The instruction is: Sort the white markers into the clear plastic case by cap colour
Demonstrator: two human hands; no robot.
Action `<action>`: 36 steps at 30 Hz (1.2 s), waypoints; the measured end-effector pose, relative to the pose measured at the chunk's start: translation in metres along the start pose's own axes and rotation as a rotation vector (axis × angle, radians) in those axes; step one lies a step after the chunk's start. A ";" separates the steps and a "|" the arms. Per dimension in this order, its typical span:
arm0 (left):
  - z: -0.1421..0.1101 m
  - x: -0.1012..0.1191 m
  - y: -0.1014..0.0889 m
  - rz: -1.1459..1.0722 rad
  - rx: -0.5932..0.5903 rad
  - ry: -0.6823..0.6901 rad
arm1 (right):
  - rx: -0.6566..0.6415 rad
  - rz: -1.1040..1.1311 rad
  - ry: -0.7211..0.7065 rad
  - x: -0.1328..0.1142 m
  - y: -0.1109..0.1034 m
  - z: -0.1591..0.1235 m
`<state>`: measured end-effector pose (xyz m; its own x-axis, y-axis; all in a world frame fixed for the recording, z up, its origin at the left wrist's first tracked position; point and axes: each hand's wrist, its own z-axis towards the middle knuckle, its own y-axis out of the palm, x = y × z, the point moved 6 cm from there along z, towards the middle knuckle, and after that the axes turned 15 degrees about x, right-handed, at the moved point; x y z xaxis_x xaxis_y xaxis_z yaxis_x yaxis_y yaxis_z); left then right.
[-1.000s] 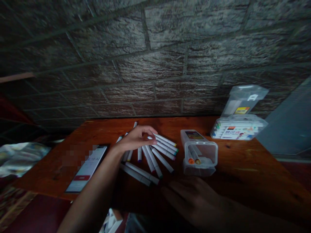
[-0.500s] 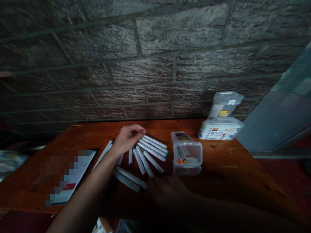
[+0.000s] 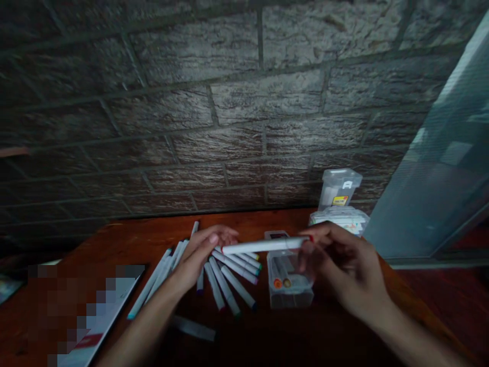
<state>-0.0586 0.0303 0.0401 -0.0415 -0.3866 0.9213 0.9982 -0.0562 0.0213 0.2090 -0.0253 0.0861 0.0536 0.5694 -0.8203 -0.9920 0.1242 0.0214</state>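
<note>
Gripping a white marker (image 3: 263, 245) with red ends, your right hand (image 3: 353, 270) is pinching its right end between thumb and fingers, holding it roughly level above the bench (image 3: 145, 232). Your left hand (image 3: 198, 255) is hovering at the marker's other end with its fingers loosely curled; whether it is touching the marker, you cannot tell from this view.

Below the raised marker, an open clear box (image 3: 292, 300) is lying with its mouth facing you, and two markers, one with an orange end (image 3: 277, 283) and one with a brownish end (image 3: 287, 283), are resting inside. Loose markers (image 3: 225, 285) are fanning out between the box and your left hand, while more white markers (image 3: 156, 278) are lying on the far side of your left forearm. A phone (image 3: 114, 306) is sitting at the left. Behind your right hand, an upright clear container (image 3: 336, 188) is standing near the wall (image 3: 237, 102), just behind a filled case (image 3: 344, 219).
</note>
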 end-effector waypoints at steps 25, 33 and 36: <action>-0.006 0.013 0.046 0.108 0.270 0.105 | 0.067 -0.009 0.069 0.035 -0.018 0.033; -0.008 0.009 0.048 0.106 0.287 0.092 | 0.090 -0.093 0.049 0.037 -0.019 0.034; -0.008 0.009 0.048 0.118 0.301 0.101 | 0.079 -0.099 0.072 0.040 -0.019 0.033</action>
<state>-0.0115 0.0169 0.0469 0.0865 -0.4646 0.8813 0.9637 0.2632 0.0441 0.2342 0.0220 0.0717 0.1396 0.4918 -0.8594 -0.9700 0.2425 -0.0188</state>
